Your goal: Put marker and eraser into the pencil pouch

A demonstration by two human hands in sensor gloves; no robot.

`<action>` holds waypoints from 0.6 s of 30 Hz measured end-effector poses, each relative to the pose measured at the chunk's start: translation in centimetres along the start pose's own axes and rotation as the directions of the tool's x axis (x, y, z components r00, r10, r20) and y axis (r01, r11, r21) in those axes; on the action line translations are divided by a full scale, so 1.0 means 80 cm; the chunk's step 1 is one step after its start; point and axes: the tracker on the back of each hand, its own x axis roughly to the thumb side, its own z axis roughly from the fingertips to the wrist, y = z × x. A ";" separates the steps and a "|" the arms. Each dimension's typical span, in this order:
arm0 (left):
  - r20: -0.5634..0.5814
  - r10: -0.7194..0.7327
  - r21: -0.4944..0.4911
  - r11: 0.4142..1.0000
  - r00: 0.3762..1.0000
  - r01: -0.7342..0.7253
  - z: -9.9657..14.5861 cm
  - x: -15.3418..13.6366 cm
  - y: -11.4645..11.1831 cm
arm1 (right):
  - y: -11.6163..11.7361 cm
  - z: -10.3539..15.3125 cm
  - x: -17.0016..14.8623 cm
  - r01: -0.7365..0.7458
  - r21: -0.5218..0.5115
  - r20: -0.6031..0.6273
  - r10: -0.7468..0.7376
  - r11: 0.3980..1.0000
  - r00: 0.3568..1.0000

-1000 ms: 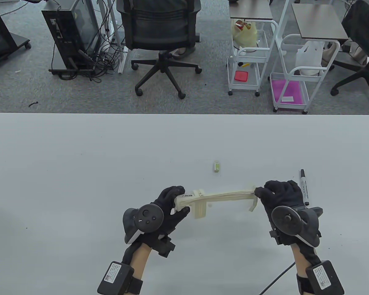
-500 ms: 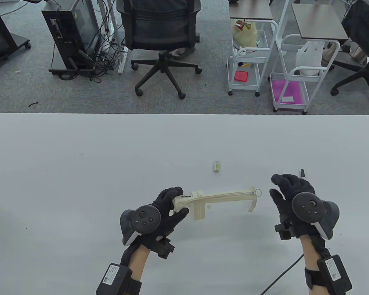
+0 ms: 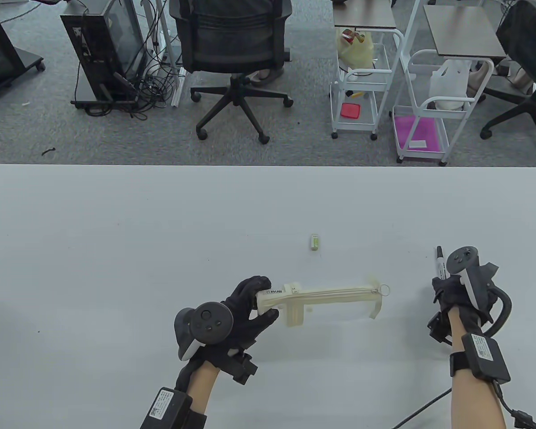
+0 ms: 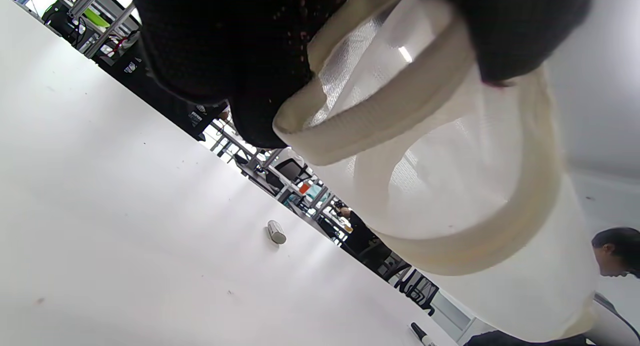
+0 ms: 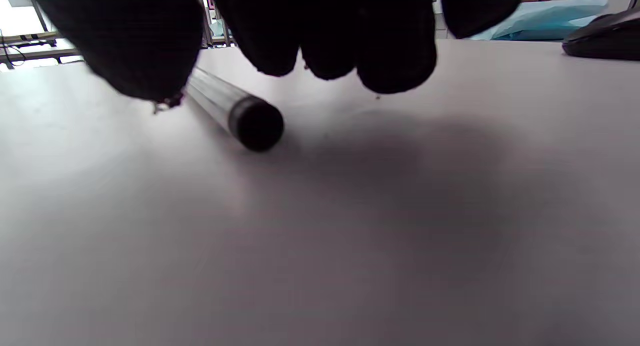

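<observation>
left hand (image 3: 245,308) grips the cream pencil pouch (image 3: 326,297) by one end, low centre of the table view, above the desk (image 3: 116,250). right hand (image 3: 451,295), lower right, is down over the marker (image 3: 438,261); its grasp cannot be told. eraser (image 3: 315,241) lies apart, just above centre.
</observation>
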 end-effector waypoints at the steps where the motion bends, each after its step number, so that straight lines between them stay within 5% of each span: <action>1: 0.000 -0.002 -0.001 1.000 1.000 0.002 0.000 0.000 0.000 | 0.005 -0.002 -0.002 -0.011 0.004 -0.011 0.011 1.000 1.000; 4: 0.001 -0.008 -0.003 1.000 1.000 0.008 0.001 0.001 -0.002 | 0.008 -0.005 -0.008 0.005 -0.043 0.005 -0.005 0.999 1.000; 11: 0.003 -0.015 0.000 1.000 1.000 0.015 0.001 0.002 -0.004 | -0.013 0.000 -0.021 0.098 0.057 0.023 -0.100 0.994 0.995; 18: 0.003 -0.001 -0.008 1.000 1.000 0.001 0.000 0.004 -0.006 | -0.075 0.037 -0.035 0.510 -0.042 0.204 -0.492 0.859 0.846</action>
